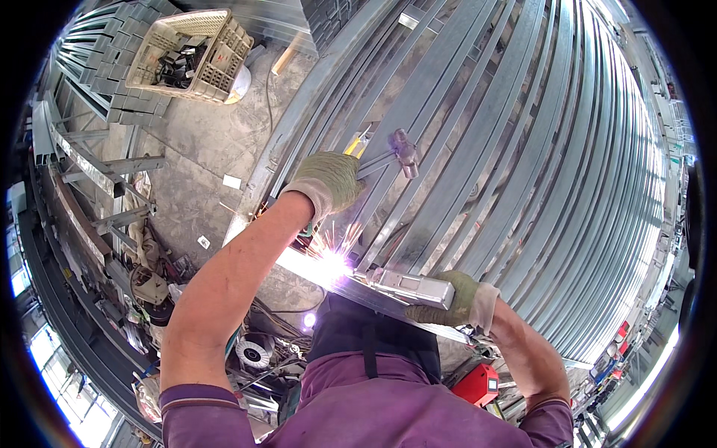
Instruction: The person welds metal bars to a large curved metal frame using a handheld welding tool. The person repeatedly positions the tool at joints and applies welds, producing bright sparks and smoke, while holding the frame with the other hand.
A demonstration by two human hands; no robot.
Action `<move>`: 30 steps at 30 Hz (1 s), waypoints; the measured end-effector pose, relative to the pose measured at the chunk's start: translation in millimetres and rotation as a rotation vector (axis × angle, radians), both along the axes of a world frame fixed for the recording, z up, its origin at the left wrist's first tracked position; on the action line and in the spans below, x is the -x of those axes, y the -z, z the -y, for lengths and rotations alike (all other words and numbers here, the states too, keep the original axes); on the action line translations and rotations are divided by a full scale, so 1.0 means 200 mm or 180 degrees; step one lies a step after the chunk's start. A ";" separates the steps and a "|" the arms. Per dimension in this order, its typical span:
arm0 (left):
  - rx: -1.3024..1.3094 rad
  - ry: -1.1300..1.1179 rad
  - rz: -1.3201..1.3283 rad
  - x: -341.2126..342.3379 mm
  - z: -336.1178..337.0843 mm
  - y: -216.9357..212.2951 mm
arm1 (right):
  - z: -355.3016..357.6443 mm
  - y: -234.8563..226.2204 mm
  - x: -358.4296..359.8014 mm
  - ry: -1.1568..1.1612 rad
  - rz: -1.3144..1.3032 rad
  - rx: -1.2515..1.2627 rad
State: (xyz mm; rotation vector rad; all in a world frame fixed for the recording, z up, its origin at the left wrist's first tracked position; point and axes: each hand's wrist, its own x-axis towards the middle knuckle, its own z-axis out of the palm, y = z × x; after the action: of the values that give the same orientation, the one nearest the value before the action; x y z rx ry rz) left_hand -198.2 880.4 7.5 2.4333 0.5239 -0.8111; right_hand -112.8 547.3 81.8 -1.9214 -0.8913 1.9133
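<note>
My left hand [328, 181], in a green knit glove, is closed around the handle of a hammer [404, 153] over the grey metal bars [448, 82]. Just beyond that hand lies a yellow and silver tool [358, 140] whose kind I cannot make out. My gloved right hand [457, 300] is closed on a silver box-shaped tool [413, 288] at the near edge of the bars. The tool's narrow end points left toward a glaring white weld spark [334, 267], which throws orange sparks below my left wrist. Glare hides the metal at that spot.
A beige plastic crate [216, 67] with dark pieces stands at the far left beside stacked tubes [134, 97]. Metal stands [112, 175] line the left. Below lie a wire spool [252, 354], cables [272, 317] and a red box [476, 384].
</note>
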 end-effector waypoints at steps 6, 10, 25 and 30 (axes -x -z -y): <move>0.0034 0.0003 -0.0003 -0.01 0.00 0.01 | 0.01 0.00 0.00 0.0026 -0.0002 0.0175; 0.0022 0.0013 -0.0022 0.00 0.00 0.00 | 0.04 0.00 0.01 0.0145 0.0039 0.0135; 0.0024 0.0028 -0.0017 -0.02 -0.01 -0.01 | 0.02 -0.09 0.04 0.0400 -0.0044 -0.0066; 0.0044 -0.0191 0.0197 0.02 0.00 0.00 | 0.04 -0.23 0.11 -0.0186 0.0489 0.0285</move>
State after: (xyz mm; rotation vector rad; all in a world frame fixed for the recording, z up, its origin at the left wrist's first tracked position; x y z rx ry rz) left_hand -202.1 880.2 7.6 2.4097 0.5631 -0.7098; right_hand -134.1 538.6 128.3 -2.1415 -0.9283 1.8883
